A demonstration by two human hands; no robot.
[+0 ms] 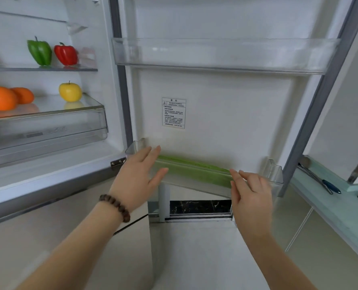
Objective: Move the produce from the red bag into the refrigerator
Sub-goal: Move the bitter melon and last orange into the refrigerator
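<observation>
A long pale-green bunch of celery-like stalks lies lengthwise in the clear plastic lower door bin of the open white refrigerator door, its length running from the left end of the bin toward the right. The left hand is held flat at the left end of the stalks, fingers straight and slightly spread, the thumb apart below them; whether the fingertips touch the stalks or the bin's edge cannot be told. The right hand is at the right end of the stalks, fingers straight and close together, somewhat blurred, gripping nothing. A dark brown beaded bracelet sits on the left wrist.

Above, a second clear plastic door bin spans the door, and a white printed label is stuck on the door liner between the two bins. Inside the refrigerator, a glossy green bell pepper and a red bell pepper stand side by side on a glass shelf. On the shelf below, two oranges lie touching at the left and a yellow apple sits apart to their right, above a clear drawer. At the far right, a dark pen lies on a pale green ledge
</observation>
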